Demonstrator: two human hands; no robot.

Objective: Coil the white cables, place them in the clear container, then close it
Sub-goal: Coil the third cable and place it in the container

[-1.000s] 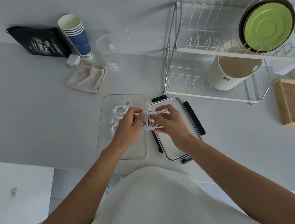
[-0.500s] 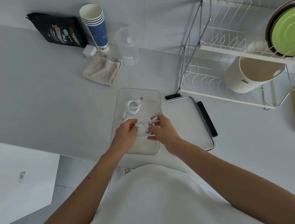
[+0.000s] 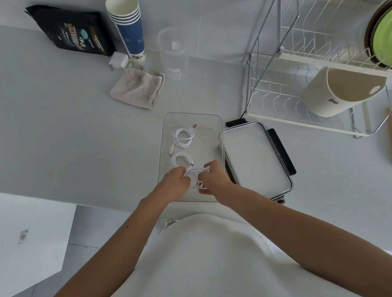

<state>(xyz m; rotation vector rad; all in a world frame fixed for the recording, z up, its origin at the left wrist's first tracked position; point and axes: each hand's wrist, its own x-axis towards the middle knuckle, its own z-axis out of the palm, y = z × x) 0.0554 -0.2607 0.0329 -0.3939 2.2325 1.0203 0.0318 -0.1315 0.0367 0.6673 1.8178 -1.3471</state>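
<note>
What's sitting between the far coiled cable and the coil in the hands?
In the head view, one more coiled white cable lies in the clear container, between the far coil and the held coil.

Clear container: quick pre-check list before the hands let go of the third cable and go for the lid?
1. Third cable over the clear container, at its near end: ok.
2. Third cable coiled, no loop over the rim: cannot tell, the left hand and right hand cover part of it.
3. Two earlier coils, far coil and middle coil, lying flat inside: ok.
4. Lid within reach, flat on the counter to the right of the container: ok.
5. Lid top free of objects: ok.
6. Lid clips open: cannot tell.
</note>
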